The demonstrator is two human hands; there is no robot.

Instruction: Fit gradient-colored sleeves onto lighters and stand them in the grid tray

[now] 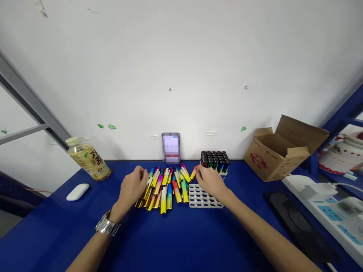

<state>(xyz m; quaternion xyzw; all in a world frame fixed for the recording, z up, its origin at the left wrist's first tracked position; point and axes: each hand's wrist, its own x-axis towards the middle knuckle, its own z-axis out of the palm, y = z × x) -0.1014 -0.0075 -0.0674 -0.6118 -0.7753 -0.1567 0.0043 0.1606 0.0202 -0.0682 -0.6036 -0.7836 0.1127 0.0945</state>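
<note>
Shiny lighters [163, 196] in gold, pink, blue, red and green lie in a loose pile on the blue table. My left hand [134, 185], with a metal watch on the wrist, is curled at the pile's left edge; its fingertips are turned away, so anything in them is hidden. At the pile's right side my right hand [210, 180] pinches an orange-red lighter [194, 172], which leans up to the right. Under that hand lies a white tray with oval holes [206, 203], partly covered by the hand and forearm.
Behind my right hand, dark-ended lighters [218, 160] stand upright in rows. A phone [171, 148] leans on the wall. An open carton [265, 158], power strip [326, 207] and black phone-like slab [300, 226] are right; a bottle [89, 160] and white case [78, 192] left.
</note>
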